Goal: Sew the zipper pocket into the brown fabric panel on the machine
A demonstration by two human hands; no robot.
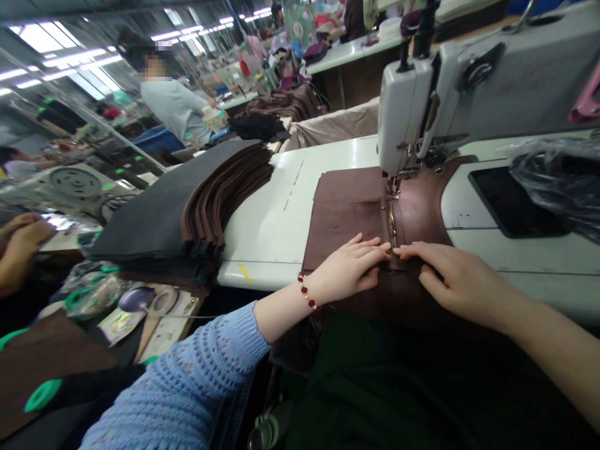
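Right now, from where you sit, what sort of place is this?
Probably a leather-goods sewing factory: an industrial sewing machine stands over a brown leather panel with a zipper, beside a stack of cut dark panels.

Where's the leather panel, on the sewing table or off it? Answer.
On: the brown leather panel lies on the white sewing table, under the presser foot.

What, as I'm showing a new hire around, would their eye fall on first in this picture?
The white industrial sewing machine dominates the upper right, its needle at a brown leather panel with a metal zipper. The left hand and the right hand press the panel on either side of the zipper. Left of them, a fanned stack of dark cut pieces lies on the white table.
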